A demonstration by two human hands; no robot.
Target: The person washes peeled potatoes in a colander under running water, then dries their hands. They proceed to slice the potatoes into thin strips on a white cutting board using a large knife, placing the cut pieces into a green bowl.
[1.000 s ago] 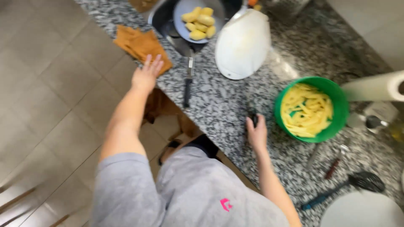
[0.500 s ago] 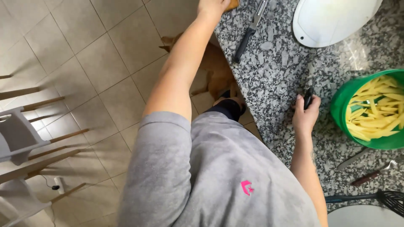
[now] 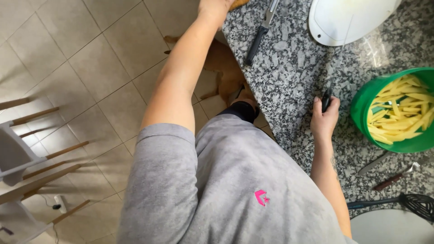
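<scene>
1. Fingers of my right hand [image 3: 323, 121] wrap a dark-handled knife [image 3: 326, 98] at the counter's edge, its thin blade running away from me across the stone towards the white cutting board [image 3: 348, 20].
2. My left hand [image 3: 216, 8] is stretched far out to the top of the view, resting at the corner of the granite counter [image 3: 289, 68] on something orange-brown. Most of the hand is cut off by the frame, so I cannot tell whether it is closed on anything.
3. Just beside the right hand, to its right, stands a green bowl [image 3: 361, 106] full of pale yellow potato sticks [image 3: 400, 108].
4. A second knife, black-handled [image 3: 258, 37], lies loose on the counter near my left forearm, apart from both hands.
5. Close to me on the right lie a table knife [image 3: 375, 163], a brown-handled utensil [image 3: 393, 177], a black slotted spatula [image 3: 418, 203], and the rim of a white plate [image 3: 389, 228].
6. Compared with a second ago, my head has swung left and down: the pan of potato pieces and the orange cloth have slid out of view, and floor tiles, wooden chair legs [image 3: 40, 153] and a tan dog [image 3: 224, 68] under the counter now fill the left.
7. Both hands keep their places as before, so I judge that only my gaze shifted; the knife has not been set down.
</scene>
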